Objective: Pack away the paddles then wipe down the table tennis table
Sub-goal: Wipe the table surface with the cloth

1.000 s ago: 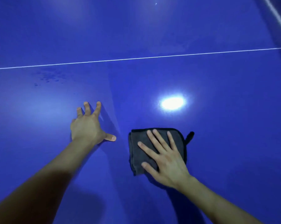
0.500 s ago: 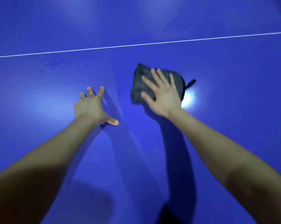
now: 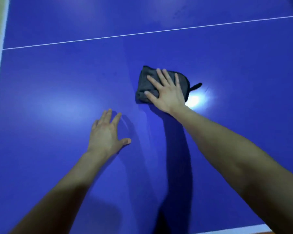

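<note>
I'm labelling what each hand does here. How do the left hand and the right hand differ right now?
The right hand lies flat on the folded grey cloth, pressing it to the blue table; the left hand seems to rest on bare table, with no cloth under it. The right hand reaches farther out, nearer the white line; the left hand sits closer to the body. Both are palm down with fingers spread.

Table (image 3: 58,85) deep blue w/ thin white line (image 3: 108,37) & white edge; cloth (image 3: 143,85) dark grey, black trim.
</note>
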{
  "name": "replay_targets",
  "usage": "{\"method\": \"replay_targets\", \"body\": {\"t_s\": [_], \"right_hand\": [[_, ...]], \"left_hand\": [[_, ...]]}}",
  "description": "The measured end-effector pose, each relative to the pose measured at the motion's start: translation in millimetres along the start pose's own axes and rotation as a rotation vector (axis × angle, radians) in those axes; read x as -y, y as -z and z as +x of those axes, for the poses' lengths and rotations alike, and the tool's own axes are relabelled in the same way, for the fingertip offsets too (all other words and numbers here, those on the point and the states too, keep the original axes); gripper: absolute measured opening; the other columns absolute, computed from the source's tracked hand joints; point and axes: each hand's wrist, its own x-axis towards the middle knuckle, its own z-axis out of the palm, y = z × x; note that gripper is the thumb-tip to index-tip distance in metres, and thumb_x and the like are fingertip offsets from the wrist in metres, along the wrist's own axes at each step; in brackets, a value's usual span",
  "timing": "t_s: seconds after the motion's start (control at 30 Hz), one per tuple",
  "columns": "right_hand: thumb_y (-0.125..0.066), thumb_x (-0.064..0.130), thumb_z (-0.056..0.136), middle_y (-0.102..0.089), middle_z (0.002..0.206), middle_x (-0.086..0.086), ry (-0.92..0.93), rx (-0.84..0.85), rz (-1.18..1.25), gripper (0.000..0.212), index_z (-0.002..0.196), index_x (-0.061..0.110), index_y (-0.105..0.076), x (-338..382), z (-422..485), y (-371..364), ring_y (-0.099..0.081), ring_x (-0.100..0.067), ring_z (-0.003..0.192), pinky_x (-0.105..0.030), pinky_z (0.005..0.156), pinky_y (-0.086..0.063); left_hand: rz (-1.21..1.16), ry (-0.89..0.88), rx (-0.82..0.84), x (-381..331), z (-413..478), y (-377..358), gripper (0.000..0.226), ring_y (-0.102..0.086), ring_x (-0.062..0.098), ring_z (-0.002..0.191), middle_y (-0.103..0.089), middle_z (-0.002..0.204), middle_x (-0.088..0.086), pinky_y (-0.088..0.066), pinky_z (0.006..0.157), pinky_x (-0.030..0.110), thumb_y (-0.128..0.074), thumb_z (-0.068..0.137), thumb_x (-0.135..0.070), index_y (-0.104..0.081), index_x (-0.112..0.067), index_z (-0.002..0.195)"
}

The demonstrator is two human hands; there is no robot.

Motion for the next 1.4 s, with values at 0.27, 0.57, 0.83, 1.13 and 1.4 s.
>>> {"method": "replay_targets", "body": {"t_s": [0.27, 0.57, 0.83, 1.13, 1.4], "right_hand": [[-0.029, 0.073, 0.108, -0.011, 0.184, 0.000, 0.087, -0.041, 0.038, 0.070, 0.171, 0.041, -0.032, 29.9, -73.9, -18.9, -0.004, -0.021, 0.171, -0.064, 0.134, -0.001], [-0.042, 0.065, 0.110, -0.011, 0.184, -0.002, 0.421, 0.048, 0.024, 0.066, 0.170, 0.038, -0.036, 37.1, -315.4, -44.8, -0.004, -0.022, 0.171, -0.064, 0.134, -0.009], [-0.021, 0.076, 0.106, -0.006, 0.184, 0.004, 0.017, -0.006, 0.006, 0.073, 0.172, 0.045, -0.025, -6.5, -158.2, -20.3, 0.000, -0.018, 0.170, -0.060, 0.135, 0.005], [-0.040, 0.064, 0.112, -0.010, 0.184, -0.001, 0.323, 0.020, 0.018, 0.065, 0.171, 0.038, -0.034, 28.6, -444.8, -49.3, -0.002, -0.020, 0.171, -0.064, 0.135, -0.007], [-0.023, 0.074, 0.107, -0.006, 0.185, 0.000, -0.145, -0.069, -0.002, 0.073, 0.172, 0.043, -0.025, -34.8, -271.7, -22.8, 0.000, -0.021, 0.170, -0.063, 0.134, 0.003]], "left_hand": [[0.051, 0.030, 0.127, -3.4, -82.1, -24.0, 0.141, -0.004, 0.028, 0.165, -0.003, 0.179, 0.007, -0.018, 0.131, 0.051, -0.084, 0.060, -0.082, -0.013, -0.031, 0.171], [0.069, 0.073, 0.251, -33.7, -166.6, -62.6, 0.169, 0.016, 0.030, 0.164, 0.022, 0.176, 0.009, -0.016, 0.130, 0.058, -0.089, 0.046, -0.082, 0.018, -0.036, 0.167], [0.124, 0.088, 0.200, -38.4, -187.0, -92.4, 0.177, 0.009, 0.034, 0.165, 0.023, 0.175, 0.009, -0.037, 0.122, 0.052, -0.095, 0.042, -0.075, 0.027, -0.038, 0.163], [0.136, 0.096, 0.188, -43.8, -188.2, -85.9, 0.175, 0.002, 0.031, 0.165, 0.011, 0.177, 0.005, -0.051, 0.104, 0.055, -0.098, 0.039, -0.073, 0.019, -0.042, 0.166], [0.168, 0.091, 0.169, -39.7, -183.4, -91.8, 0.177, -0.004, 0.027, 0.164, 0.005, 0.176, 0.000, -0.057, 0.091, 0.054, -0.097, 0.032, -0.076, 0.016, -0.046, 0.164]]}}
